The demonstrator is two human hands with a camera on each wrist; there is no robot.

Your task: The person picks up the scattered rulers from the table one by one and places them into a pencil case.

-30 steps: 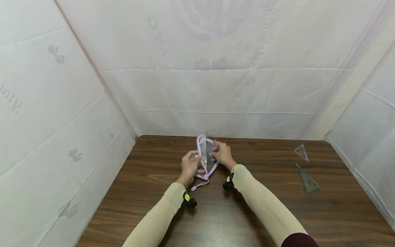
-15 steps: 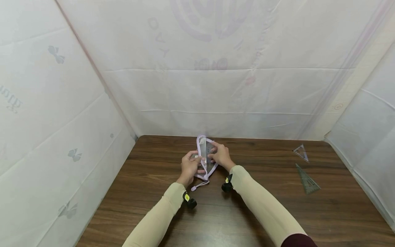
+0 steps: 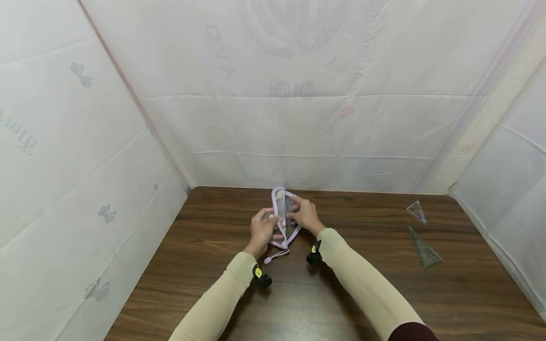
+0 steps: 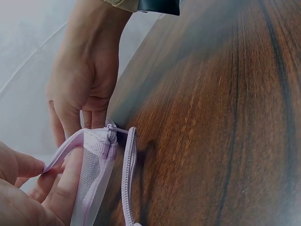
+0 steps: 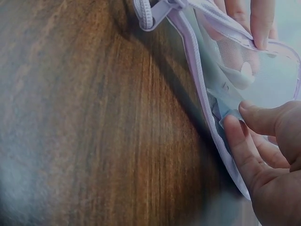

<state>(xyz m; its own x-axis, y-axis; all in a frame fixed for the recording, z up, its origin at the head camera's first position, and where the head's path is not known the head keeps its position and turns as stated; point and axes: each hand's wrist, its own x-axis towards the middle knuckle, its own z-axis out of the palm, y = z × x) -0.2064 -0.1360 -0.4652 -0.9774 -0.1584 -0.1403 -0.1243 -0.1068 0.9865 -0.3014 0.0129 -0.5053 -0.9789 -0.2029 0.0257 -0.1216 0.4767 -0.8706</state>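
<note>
A mesh pouch [image 3: 291, 233] with lilac zip edging stands spread at its mouth near the table's far edge. My left hand [image 3: 261, 228] pinches one lilac edge between thumb and fingers, plain in the left wrist view. Opposite it, my right hand [image 3: 306, 215] has its fingers inside the mouth. The right wrist view has its thumb and forefinger pinching a clear bluish plastic piece [image 5: 229, 113], its full shape hidden by the pouch and fingers. From the pouch's near corner hangs a lilac strap [image 3: 277, 256].
Two triangular set squares lie on the right of the wooden table [image 3: 362, 284]: a small clear one [image 3: 418, 211] and, nearer, a longer greyish-green one [image 3: 424, 248]. White sheeting [image 3: 273, 137] rises behind the table and along both sides.
My right hand has shifted slightly left, further over the pouch, and then stays put. My left hand and the pouch hold nearly the same place.
</note>
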